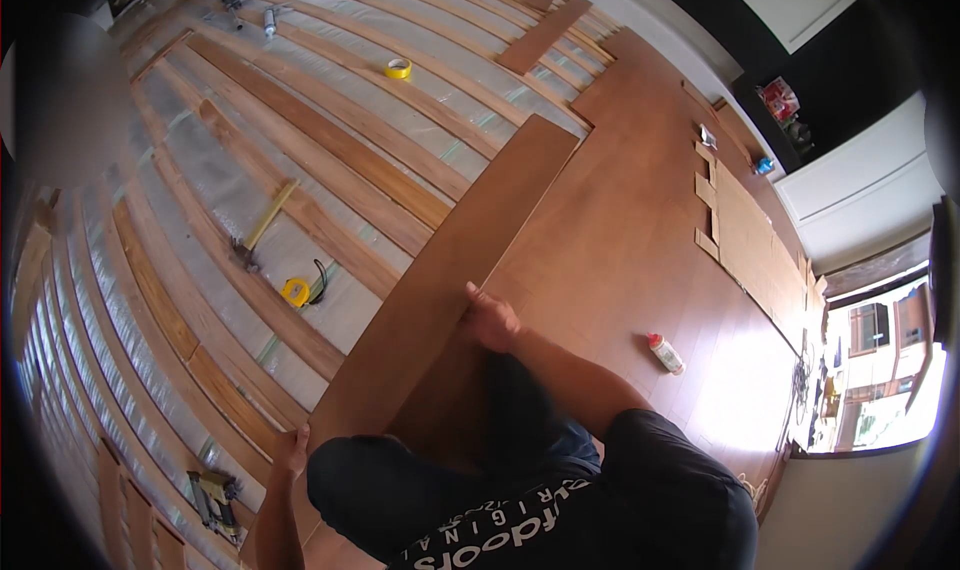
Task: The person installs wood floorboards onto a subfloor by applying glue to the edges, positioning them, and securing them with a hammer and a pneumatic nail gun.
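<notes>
From the head view, the right hand [490, 320] presses flat with fingers together on the long floor plank's [440, 290] right edge; the left hand [293, 452] curls around its near left edge. The one plank lies at the laid floor's [620, 240] edge, and on the joists beside it lie one hammer [258, 232], one tape measure [297, 291] and one nail gun [217, 498].

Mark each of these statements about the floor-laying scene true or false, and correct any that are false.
1. Both hands are on the long wooden floorboard. True: the left hand grips its near end and the right hand presses on its edge further along.
2. The hammer lies on the finished wooden floor. False: it lies on the silvery underlay between the battens.
3. A yellow tape measure sits near the hammer. True.
4. The roll of yellow tape is in the right hand. False: it lies far off on the underlay.
5. The small bottle stands upright. False: it lies on its side on the laid floor.
</notes>
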The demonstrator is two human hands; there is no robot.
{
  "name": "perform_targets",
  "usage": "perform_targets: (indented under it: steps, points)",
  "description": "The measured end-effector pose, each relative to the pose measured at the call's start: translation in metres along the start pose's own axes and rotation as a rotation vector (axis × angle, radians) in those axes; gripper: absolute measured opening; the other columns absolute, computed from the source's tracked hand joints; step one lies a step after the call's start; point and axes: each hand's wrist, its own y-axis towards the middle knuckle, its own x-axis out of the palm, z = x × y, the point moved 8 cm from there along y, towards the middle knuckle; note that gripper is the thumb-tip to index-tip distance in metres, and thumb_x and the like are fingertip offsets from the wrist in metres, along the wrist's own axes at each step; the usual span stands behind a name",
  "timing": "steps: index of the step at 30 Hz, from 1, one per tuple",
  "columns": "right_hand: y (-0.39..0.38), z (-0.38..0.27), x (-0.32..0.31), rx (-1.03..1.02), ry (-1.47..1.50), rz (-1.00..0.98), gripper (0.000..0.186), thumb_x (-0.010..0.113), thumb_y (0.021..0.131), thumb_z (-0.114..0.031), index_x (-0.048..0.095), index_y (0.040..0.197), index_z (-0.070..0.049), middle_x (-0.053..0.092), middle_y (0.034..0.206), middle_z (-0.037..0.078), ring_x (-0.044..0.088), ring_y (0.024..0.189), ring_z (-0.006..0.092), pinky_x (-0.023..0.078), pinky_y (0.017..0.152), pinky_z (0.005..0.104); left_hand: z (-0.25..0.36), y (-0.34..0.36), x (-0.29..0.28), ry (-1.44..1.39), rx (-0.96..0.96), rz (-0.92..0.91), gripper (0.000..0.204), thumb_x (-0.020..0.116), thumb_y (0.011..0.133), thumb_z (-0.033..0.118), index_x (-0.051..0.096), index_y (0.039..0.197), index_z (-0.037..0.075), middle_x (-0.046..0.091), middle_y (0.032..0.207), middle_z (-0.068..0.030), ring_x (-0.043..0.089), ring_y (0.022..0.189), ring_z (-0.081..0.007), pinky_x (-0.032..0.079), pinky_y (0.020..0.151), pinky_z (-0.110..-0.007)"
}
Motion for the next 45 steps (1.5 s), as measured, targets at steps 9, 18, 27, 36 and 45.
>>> perform_targets:
  steps: [9,18,27,36,45]
  points:
    - [-0.051,-0.006,-0.046,-0.259,-1.986,0.228,0.071,0.062,0.097,-0.048,0.044,0.15,-0.004,0.057,0.146,0.02,0.052,0.137,0.0363,0.035,0.118,0.0482,0.168,0.156,0.024,0.259,0.155,0.09,0.081,0.04,0.104,0.066,0.075,0.087,-0.006,0.071,0.086,-0.0302,0.068,0.086,-0.0478,0.052,0.078,-0.053]
    - [-0.046,-0.027,-0.084,-0.225,-1.927,0.122,0.042,0.062,0.095,-0.035,0.062,0.129,-0.01,0.064,0.135,0.013,0.054,0.133,0.0313,0.039,0.115,0.0476,0.285,0.247,0.092,0.271,0.199,0.087,0.083,0.044,0.103,0.065,0.073,0.08,-0.009,0.069,0.081,-0.0318,0.068,0.081,-0.0486,0.052,0.073,-0.056]
    - [-0.046,-0.044,-0.103,-0.33,-1.861,0.049,0.043,0.064,0.094,-0.031,0.063,0.13,-0.007,0.065,0.133,0.015,0.057,0.13,0.033,0.043,0.112,0.0474,0.306,0.291,0.148,0.319,0.217,0.096,0.09,0.04,0.102,0.07,0.071,0.075,-0.01,0.067,0.079,-0.0337,0.067,0.08,-0.0507,0.052,0.072,-0.057]
    - [-0.05,-0.052,-0.103,-0.322,-1.783,-0.005,0.043,0.065,0.093,-0.029,0.064,0.129,-0.006,0.065,0.133,0.016,0.057,0.13,0.0341,0.042,0.113,0.0476,0.339,0.302,0.155,0.324,0.215,0.082,0.09,0.034,0.103,0.07,0.074,0.085,-0.009,0.07,0.085,-0.0328,0.068,0.089,-0.0512,0.053,0.079,-0.056]
    - [-0.045,-0.061,-0.102,-0.37,-1.782,-0.037,0.04,0.067,0.091,-0.025,0.066,0.126,-0.007,0.066,0.132,0.014,0.06,0.126,0.0344,0.045,0.11,0.0468,0.352,0.292,0.164,0.269,0.257,0.139,0.069,0.045,0.104,0.059,0.073,0.1,-0.003,0.071,0.104,-0.0285,0.068,0.097,-0.0479,0.053,0.086,-0.054]
